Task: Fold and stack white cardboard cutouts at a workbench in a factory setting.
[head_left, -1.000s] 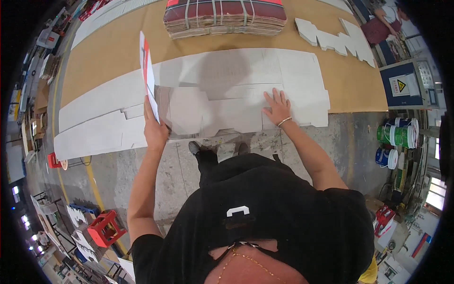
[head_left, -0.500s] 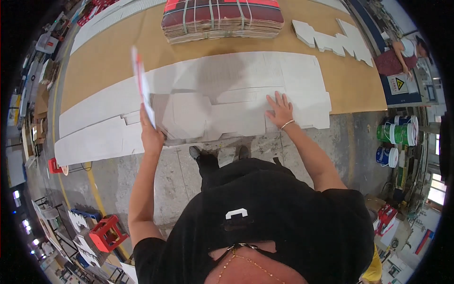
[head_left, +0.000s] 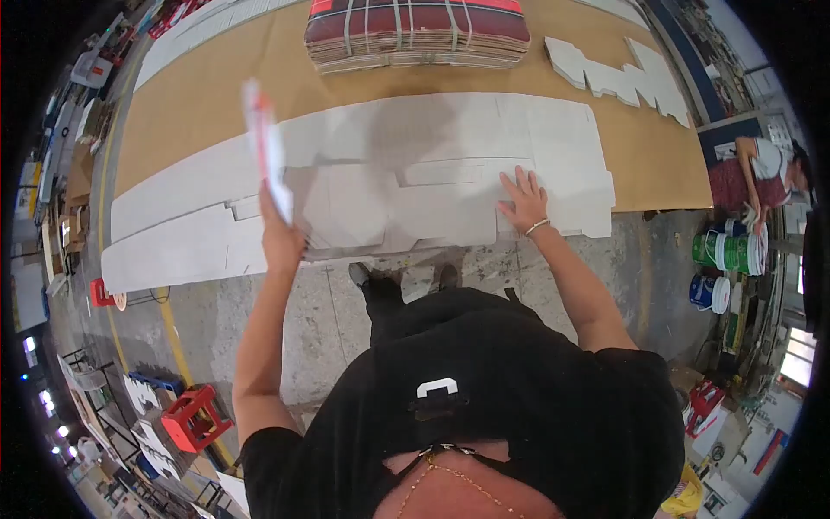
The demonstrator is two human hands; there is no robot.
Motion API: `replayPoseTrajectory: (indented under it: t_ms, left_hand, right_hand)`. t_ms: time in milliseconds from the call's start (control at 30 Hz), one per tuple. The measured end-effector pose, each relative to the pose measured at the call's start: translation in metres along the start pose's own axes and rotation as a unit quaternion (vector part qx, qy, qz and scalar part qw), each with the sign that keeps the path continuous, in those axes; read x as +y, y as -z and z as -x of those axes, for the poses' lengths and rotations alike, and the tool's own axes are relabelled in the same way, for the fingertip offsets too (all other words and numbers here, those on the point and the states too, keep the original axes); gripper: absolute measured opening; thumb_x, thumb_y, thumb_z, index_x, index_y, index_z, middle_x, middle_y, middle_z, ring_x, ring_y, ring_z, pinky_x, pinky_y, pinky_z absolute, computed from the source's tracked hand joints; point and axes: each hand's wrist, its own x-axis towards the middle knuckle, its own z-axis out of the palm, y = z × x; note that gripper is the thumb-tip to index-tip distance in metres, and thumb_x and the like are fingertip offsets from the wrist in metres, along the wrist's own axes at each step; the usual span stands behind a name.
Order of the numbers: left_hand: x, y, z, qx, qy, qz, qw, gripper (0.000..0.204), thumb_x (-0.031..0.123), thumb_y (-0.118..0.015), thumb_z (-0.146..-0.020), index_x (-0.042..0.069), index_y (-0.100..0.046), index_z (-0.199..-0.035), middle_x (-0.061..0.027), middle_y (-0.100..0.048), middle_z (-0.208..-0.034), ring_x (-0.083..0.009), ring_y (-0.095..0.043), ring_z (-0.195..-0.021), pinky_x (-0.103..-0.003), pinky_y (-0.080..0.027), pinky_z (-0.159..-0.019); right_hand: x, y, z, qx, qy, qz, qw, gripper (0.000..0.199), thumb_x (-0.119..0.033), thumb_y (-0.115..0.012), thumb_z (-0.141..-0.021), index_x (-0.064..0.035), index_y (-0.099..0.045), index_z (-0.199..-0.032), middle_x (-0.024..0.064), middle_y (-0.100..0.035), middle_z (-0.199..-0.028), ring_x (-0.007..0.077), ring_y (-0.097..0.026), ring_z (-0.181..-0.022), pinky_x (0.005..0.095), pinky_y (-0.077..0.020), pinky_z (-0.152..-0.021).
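Note:
My left hand (head_left: pixel 283 245) grips a thin, stiff-looking white piece with red on it (head_left: pixel 270 160), held nearly edge-on and blurred at its far end. Whether it is card or a folded box blank, I cannot tell. Spread fingers of my right hand (head_left: pixel 526 204) rest on the white die-cut cardboard (head_left: pixel 467 212) that lies flat along the near edge of the table. Cut lines and notched flaps run across this cardboard, and it reaches past both my hands.
A strapped stack of dark red printed cardboard (head_left: pixel 419 43) stands at the far middle on brown board (head_left: pixel 661 164). Notched white cutouts (head_left: pixel 614 78) lie at far right. Beyond the right edge are a person (head_left: pixel 761 177) and several pails (head_left: pixel 731 251). A red crate (head_left: pixel 195 419) stands at lower left.
The held piece has shifted slightly and is still blurred; my right hand stays flat on the cardboard. The person at the right has moved lower in the view, which has itself shifted a little.

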Motion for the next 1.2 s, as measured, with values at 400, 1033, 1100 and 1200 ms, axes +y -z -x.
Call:
replayPoseTrajectory:
  t_ms: [400, 1033, 1100, 1200]
  left_hand:
    - [-0.155, -0.026, 0.049, -0.049, 0.120, 0.174, 0.976, 0.058, -0.002, -0.050, -0.078, 0.001, -0.031, -0.132, -0.0155, -0.047, -0.126, -0.0306, -0.054, -0.104, -0.039, -0.044, -0.086]
    - [0.011, 0.005, -0.005, -0.087, 0.051, 0.021, 0.995, 0.094, -0.011, -0.049, -0.061, 0.011, -0.005, -0.141, -0.0150, -0.020, -0.144, -0.0435, -0.053, -0.097, -0.041, -0.046, -0.078]
    - [0.012, 0.007, 0.003, -0.013, 0.023, 0.053, 0.998, 0.079, -0.006, -0.051, -0.069, 0.009, -0.019, -0.139, -0.0152, -0.032, -0.139, -0.0377, -0.056, -0.098, -0.041, -0.047, -0.078]
    - [-0.119, -0.016, 0.044, -0.049, 0.280, 0.441, 0.852, 0.044, 0.010, -0.055, -0.081, 0.000, -0.042, -0.122, -0.0140, -0.051, -0.120, -0.0278, -0.057, -0.099, -0.041, -0.047, -0.077]
  right_hand:
    - [-0.002, 0.021, -0.011, -0.025, 0.017, -0.002, 1.000, 0.069, -0.044, -0.061, -0.074, -0.0327, -0.032, -0.136, 0.0098, -0.016, -0.147, 0.0383, -0.017, -0.132, 0.0601, -0.0216, -0.097]
    - [0.022, 0.015, 0.003, -0.025, -0.005, 0.000, 1.000, 0.071, -0.043, -0.063, -0.073, -0.0329, -0.032, -0.136, 0.0094, -0.017, -0.147, 0.0379, -0.019, -0.132, 0.0580, -0.0221, -0.098]
    - [0.024, 0.013, 0.002, -0.017, -0.004, -0.002, 1.000, 0.071, -0.042, -0.063, -0.073, -0.0328, -0.032, -0.136, 0.0094, -0.017, -0.147, 0.0378, -0.019, -0.132, 0.0578, -0.0222, -0.098]
    - [0.016, 0.021, -0.002, -0.019, 0.002, 0.015, 1.000, 0.071, -0.042, -0.063, -0.073, -0.0321, -0.032, -0.136, 0.0096, -0.017, -0.146, 0.0378, -0.019, -0.132, 0.0575, -0.0235, -0.098]
